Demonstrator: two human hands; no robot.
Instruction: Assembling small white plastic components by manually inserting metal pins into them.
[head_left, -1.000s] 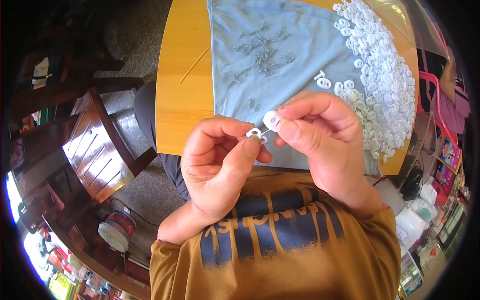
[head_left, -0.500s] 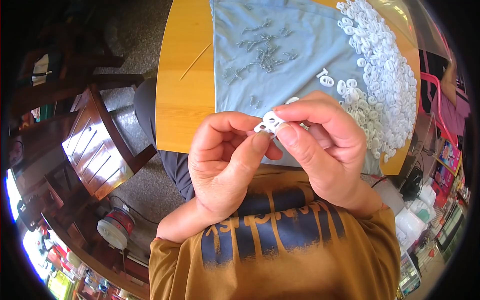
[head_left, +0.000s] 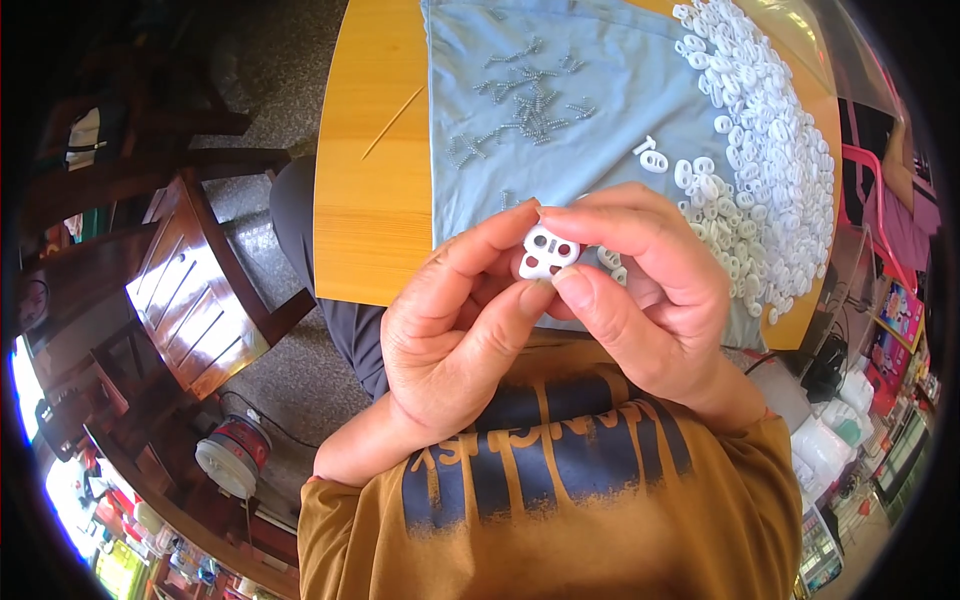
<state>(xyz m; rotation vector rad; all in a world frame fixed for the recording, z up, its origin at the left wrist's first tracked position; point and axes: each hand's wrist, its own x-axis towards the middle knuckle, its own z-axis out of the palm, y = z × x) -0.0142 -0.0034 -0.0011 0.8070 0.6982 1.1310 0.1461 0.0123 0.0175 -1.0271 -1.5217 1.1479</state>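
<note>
Right now the small white plastic piece (head_left: 548, 256) sits between your two hands, above the near part of the cloth and in front of your chest, four holes showing on the side toward you. Whether it is one part or two pressed together, you cannot tell from this view. Your left hand (head_left: 452, 318) has a narrow grip, its thumb and forefinger tips at the piece's left and lower edges; your right hand (head_left: 655, 298) has a narrow grip too, thumb below and forefinger along the top. More white parts (head_left: 610, 262) show in the gap behind your right thumb, though you cannot tell whether they lie in the palm or on the cloth.

Just past your left fingertips stands a lone spring (head_left: 506, 198), partly covered by them. Beyond it, a loose scatter of metal springs (head_left: 535, 112) lies on the blue-grey cloth (head_left: 620, 90). Past your right knuckles are a white T-shaped part (head_left: 645, 146) and an oval ring (head_left: 654, 162), nearly touching. Your right hand blocks part of the small cluster of white parts (head_left: 738, 228), which runs into the big white heap (head_left: 770, 140) along the right side. To your left, a thin wooden stick (head_left: 392, 122) lies aslant on the bare wood of the table (head_left: 365, 220).
</note>
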